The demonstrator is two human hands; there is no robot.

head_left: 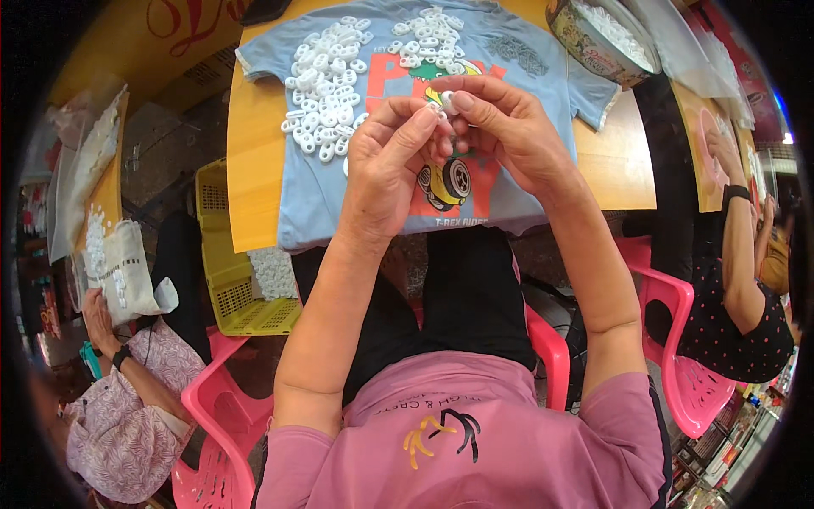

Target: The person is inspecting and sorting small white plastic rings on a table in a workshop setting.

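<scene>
My left hand (388,161) and my right hand (502,123) meet above a light blue printed T-shirt (509,59) spread over a wooden table (254,170). Both pinch a small white plastic piece (443,105) between their fingertips. On the shirt lie two heaps of the same small white plastic pieces: a large heap (326,85) at the left and a smaller heap (428,42) at the top middle.
A round tin (593,42) with white pieces stands at the table's back right. A yellow plastic crate (229,271) sits on the floor at the left. Pink plastic chairs (678,339) flank me. Another person (127,407) sits lower left, another person (746,288) at the right.
</scene>
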